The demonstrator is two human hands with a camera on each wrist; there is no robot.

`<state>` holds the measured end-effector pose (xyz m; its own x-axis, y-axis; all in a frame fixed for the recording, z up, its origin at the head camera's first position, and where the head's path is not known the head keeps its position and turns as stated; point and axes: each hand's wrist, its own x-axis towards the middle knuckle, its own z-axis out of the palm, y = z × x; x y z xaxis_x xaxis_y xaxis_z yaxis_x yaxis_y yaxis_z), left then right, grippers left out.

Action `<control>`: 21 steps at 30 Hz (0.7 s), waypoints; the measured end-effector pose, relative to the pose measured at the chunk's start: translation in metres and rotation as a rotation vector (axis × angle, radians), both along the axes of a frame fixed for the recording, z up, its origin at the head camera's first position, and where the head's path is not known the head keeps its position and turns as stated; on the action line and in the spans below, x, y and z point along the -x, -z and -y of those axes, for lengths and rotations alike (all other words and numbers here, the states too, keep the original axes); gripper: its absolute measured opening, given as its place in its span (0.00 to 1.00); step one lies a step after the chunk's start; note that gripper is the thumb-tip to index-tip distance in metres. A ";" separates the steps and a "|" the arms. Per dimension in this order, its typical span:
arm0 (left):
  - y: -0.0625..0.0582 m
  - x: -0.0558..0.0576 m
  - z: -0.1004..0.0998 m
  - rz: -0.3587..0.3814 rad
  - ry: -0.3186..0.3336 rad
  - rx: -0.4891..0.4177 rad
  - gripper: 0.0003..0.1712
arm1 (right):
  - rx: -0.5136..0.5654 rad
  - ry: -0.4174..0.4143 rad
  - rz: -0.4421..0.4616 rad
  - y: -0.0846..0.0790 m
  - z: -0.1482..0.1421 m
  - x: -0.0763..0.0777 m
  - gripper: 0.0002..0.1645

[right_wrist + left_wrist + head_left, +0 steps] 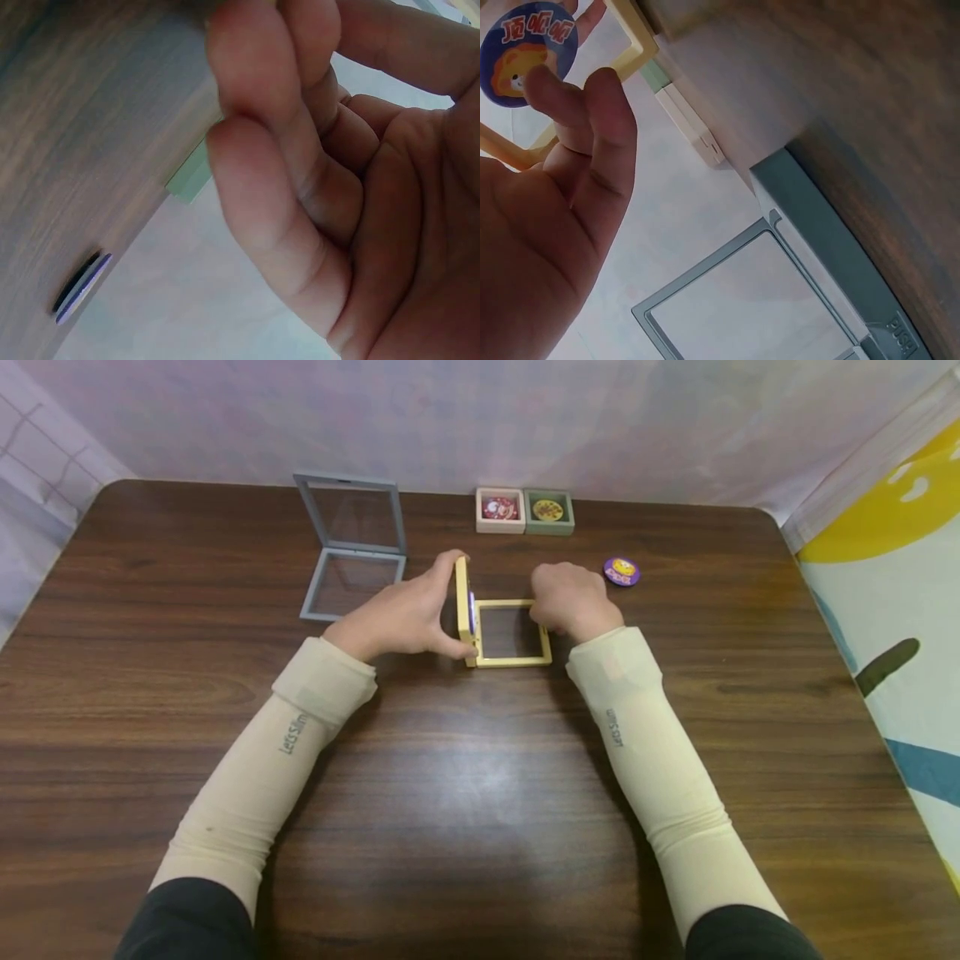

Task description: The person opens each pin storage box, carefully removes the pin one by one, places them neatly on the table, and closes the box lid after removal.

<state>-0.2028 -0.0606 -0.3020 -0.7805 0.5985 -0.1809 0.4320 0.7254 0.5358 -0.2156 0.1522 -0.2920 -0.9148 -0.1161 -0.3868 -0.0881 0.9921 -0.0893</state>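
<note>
A yellow hinged display frame (513,662) stands unfolded on the table, its left half upright and its right half lying flat. My left hand (408,614) grips the upright half between thumb and fingers. A round blue badge with a lion picture (506,71) shows within this half in the left wrist view; from the head view it appears nearly edge-on. At the flat half's right edge, my right hand (573,597) has curled fingers and holds the rim. Its fingertips are partly hidden in the head view. Curled fingers (255,180) fill much of the right wrist view.
A grey hinged frame (313,583) stands unfolded to the left. Two small square frames, one pink (500,527) and one green (550,527), sit side by side at the back, each with a round badge inside. A loose purple badge (622,572) lies right of my right hand.
</note>
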 end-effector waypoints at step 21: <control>0.000 0.001 0.000 -0.041 0.029 -0.003 0.67 | 0.318 -0.278 0.060 -0.014 0.024 -0.014 0.31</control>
